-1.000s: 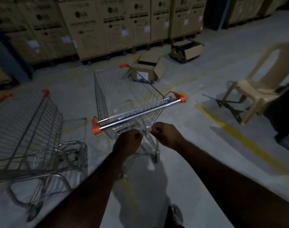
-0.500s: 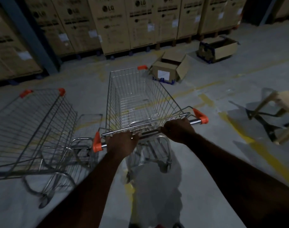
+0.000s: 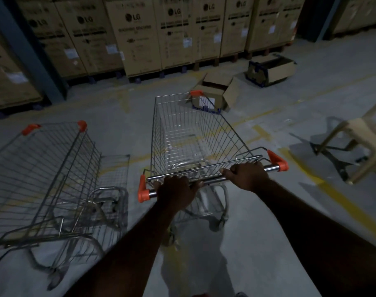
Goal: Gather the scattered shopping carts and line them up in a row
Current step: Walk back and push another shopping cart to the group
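Note:
A wire shopping cart (image 3: 193,136) with orange corner caps stands straight in front of me, basket pointing away. My left hand (image 3: 175,189) grips the left part of its chrome handle bar. My right hand (image 3: 247,175) grips the bar's right part, near the orange end cap. A second wire cart (image 3: 45,172) stands close on the left, side by side with the first and facing the same way; its handle end is cut off at the lower left edge.
Tall stacked cardboard boxes (image 3: 137,37) line the far wall. Two open cartons (image 3: 214,93) (image 3: 270,70) lie on the floor just beyond the held cart. A beige plastic chair (image 3: 360,144) stands at the right. Yellow floor lines (image 3: 341,202) run along the right.
Both hands moved from below the handle bar up onto it and now grip it. The cart has swung straighter, lining up beside the left cart. My view has shifted, and the chair has slid toward the right edge.

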